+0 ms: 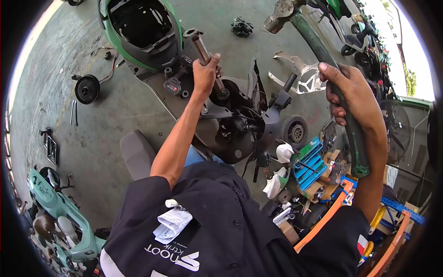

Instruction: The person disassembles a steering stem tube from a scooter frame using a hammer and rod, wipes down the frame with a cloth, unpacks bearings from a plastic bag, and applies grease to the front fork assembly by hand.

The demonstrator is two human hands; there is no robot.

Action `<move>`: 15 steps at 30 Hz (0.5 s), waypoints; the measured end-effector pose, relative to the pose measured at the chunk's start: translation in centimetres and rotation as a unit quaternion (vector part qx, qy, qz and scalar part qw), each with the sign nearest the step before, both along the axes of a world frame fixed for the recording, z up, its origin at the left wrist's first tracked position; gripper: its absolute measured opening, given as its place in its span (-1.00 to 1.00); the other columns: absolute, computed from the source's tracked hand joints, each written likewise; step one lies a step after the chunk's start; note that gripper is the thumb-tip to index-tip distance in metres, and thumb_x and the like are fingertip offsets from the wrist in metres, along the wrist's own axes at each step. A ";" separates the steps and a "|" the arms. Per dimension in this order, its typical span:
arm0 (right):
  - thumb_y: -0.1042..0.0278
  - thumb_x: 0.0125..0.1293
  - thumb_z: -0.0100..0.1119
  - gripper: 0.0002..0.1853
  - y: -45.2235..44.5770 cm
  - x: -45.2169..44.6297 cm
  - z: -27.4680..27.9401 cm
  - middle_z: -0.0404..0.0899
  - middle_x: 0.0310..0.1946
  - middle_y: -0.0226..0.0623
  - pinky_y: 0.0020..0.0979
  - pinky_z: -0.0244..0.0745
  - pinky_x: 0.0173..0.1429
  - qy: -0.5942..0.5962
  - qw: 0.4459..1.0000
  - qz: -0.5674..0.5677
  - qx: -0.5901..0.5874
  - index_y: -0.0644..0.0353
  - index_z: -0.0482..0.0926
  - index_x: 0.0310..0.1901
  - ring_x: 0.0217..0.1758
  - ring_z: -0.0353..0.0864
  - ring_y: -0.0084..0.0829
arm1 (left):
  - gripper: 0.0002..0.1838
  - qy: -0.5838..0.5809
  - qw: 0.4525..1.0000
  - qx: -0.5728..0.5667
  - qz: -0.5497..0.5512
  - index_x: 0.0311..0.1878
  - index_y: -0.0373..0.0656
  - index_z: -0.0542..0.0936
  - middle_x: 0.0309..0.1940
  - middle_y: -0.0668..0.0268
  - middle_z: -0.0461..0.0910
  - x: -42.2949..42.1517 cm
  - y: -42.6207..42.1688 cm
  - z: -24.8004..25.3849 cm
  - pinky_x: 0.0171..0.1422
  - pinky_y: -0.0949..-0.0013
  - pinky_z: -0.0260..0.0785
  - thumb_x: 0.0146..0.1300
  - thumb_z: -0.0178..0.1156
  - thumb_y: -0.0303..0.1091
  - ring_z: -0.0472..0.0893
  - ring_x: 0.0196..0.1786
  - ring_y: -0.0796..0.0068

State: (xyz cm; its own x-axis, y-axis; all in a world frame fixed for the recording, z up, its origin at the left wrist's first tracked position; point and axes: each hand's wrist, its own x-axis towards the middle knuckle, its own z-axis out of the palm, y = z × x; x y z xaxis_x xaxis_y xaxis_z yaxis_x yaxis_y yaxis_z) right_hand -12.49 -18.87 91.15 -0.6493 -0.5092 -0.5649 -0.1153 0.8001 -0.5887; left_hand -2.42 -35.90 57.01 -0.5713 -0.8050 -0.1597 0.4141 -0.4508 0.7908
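Note:
My left hand (206, 76) is closed around a metal tube (199, 47), which stands tilted with its lower end against a round fitting (223, 94) on the dark, partly stripped scooter (230, 143). My right hand (348, 94) grips the green handle of a large hammer (316, 39). The hammer is raised at the right, its metal head apart from the tube. Left of the tube, a cordless power tool (173, 85) lies on the scooter's floorboard. What exactly the tube's lower end sits in is too dark to tell.
A green scooter body (108, 23) with an open compartment is at the top. On the floor lie a round black part (87, 89), a loose wheel (294, 130) and a white panel (309, 78). Blue crates (309, 166) and orange rack beams (323, 214) crowd the lower right.

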 end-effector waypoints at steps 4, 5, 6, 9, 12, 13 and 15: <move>-0.03 0.47 0.20 -0.57 10.3 0.6 -3.5 0.30 -0.66 -0.46 -0.55 0.15 -0.74 -0.048 0.986 -0.146 -0.061 0.27 0.46 -0.23 -0.78 0.25 -0.68 | -0.66 0.030 0.999 0.031 -0.013 -0.51 -0.11 0.35 -0.68 0.43 0.24 0.1 -1.5 1.0 -0.48 0.33 0.30 0.38 0.23 -0.38 0.29 -0.66 0.53; -0.05 0.49 0.16 -0.56 13.1 1.3 -4.8 0.30 -0.66 -0.46 -0.54 0.16 -0.74 -0.056 0.978 -0.193 -0.062 0.27 0.49 -0.19 -0.78 0.25 -0.66 | -0.65 0.028 0.999 0.027 -0.020 -0.52 -0.11 0.33 -0.69 0.40 0.23 0.1 -1.2 1.6 -0.47 0.29 0.32 0.37 0.22 -0.39 0.29 -0.66 0.50; -0.08 0.49 0.14 -0.54 16.2 2.1 -6.7 0.30 -0.66 -0.46 -0.53 0.17 -0.74 -0.064 0.966 -0.238 -0.080 0.27 0.50 -0.17 -0.79 0.26 -0.66 | -0.63 0.021 0.999 0.019 -0.019 -0.54 -0.11 0.31 -0.68 0.39 0.22 0.0 -1.1 1.2 -0.45 0.28 0.33 0.37 0.21 -0.40 0.29 -0.65 0.49; -0.16 0.49 0.11 -0.50 25.6 5.3 -14.0 0.30 -0.66 -0.45 -0.50 0.19 -0.74 -0.100 0.910 -0.384 -0.119 0.26 0.51 -0.12 -0.79 0.26 -0.63 | -0.65 -0.013 0.999 -0.015 -0.030 -0.50 -0.10 0.29 -0.67 0.40 0.19 -0.1 -0.5 0.7 -0.43 0.30 0.25 0.39 0.19 -0.37 0.29 -0.62 0.49; -0.20 0.49 0.08 -0.44 33.3 9.7 -21.8 0.29 -0.67 -0.42 -0.44 0.20 -0.75 -0.103 0.835 -0.534 -0.084 0.30 0.48 -0.08 -0.80 0.29 -0.57 | -0.65 -0.027 0.998 -0.011 -0.054 -0.48 -0.08 0.28 -0.66 0.41 0.20 -0.2 -0.2 -0.6 -0.35 0.25 0.27 0.39 0.19 -0.34 0.28 -0.58 0.49; -0.21 0.49 0.07 -0.43 36.0 11.5 -24.7 0.30 -0.67 -0.41 -0.42 0.21 -0.76 -0.100 0.809 -0.576 -0.063 0.30 0.48 -0.08 -0.80 0.29 -0.55 | -0.65 -0.034 0.997 -0.011 -0.063 -0.48 -0.07 0.28 -0.66 0.41 0.20 -0.4 0.0 -0.8 -0.32 0.24 0.27 0.39 0.19 -0.32 0.27 -0.58 0.50; -0.20 0.50 0.06 -0.44 41.9 15.6 -31.3 0.30 -0.67 -0.41 -0.40 0.22 -0.75 -0.119 0.761 -0.636 -0.053 0.30 0.47 -0.09 -0.80 0.30 -0.54 | -0.64 -0.069 0.995 -0.034 -0.066 -0.49 -0.04 0.27 -0.66 0.43 0.19 -0.7 0.7 -1.2 -0.28 0.28 0.25 0.40 0.17 -0.27 0.24 -0.58 0.52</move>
State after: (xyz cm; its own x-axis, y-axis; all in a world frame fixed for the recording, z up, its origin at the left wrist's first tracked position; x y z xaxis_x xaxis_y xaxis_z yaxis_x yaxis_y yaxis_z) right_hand 3.07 23.05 59.83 -0.5404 0.3944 -0.7432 0.8325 0.1229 -0.5402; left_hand -3.11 -35.22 55.82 -0.6494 -0.7361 -0.1907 0.2409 -0.4370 0.8666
